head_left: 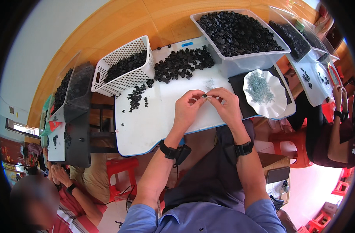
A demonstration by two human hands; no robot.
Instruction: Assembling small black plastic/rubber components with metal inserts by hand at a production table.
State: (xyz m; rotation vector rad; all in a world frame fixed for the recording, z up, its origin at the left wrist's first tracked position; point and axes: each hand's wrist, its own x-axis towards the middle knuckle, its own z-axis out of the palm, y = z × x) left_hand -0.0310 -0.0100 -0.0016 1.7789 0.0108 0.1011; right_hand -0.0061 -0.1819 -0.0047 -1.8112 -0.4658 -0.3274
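Over the white table (165,116), my two hands meet fingertip to fingertip. Thumb and forefinger of my left hand (187,109) pinch a small black round part (204,95). My right hand (226,105) is closed in a pinch against it; what its fingertips hold is too small to make out. Just right of that hand, a white scalloped plate (279,110) carries a heap of thin, pale, clear pieces (259,87). A few more such clear pieces (210,83) lie beyond my fingers. Loose black caps (181,64) spread across the far part of the table.
Black parts fill a white perforated basket (101,82) at far left and a large clear bin (247,58) at far right. Smaller black pieces (135,97) lie below the basket. Co-workers sit at both sides, one person's hands (60,174) at the left table. Red stools (121,167) stand nearby.
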